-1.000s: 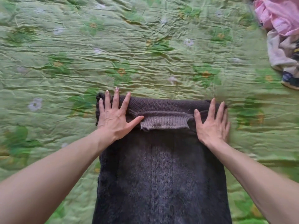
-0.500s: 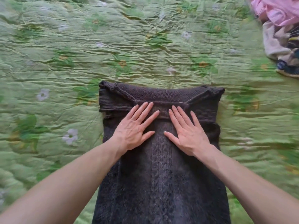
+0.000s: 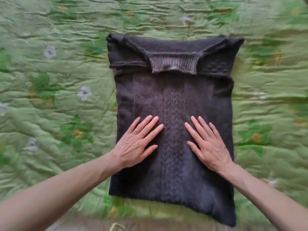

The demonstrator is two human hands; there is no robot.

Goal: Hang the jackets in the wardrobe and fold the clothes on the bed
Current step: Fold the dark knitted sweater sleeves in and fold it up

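Dark grey cable-knit sweater (image 3: 173,100) is lying folded into a rectangle on the green floral quilt (image 3: 55,77), ribbed collar (image 3: 175,63) facing up, quilt showing along every edge. Left hand (image 3: 135,144) and right hand (image 3: 210,144) are pressing flat, fingers straight, gripping nothing.

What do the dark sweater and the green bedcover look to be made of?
Dark sweater: knitted yarn, likely wool or acrylic, matte and slightly fuzzy; a cable pattern runs down the middle and the paler collar is ribbed. Green bedcover: thin quilted printed fabric, probably cotton or synthetic, with puckered stitch lines, a flower print and a faint sheen.
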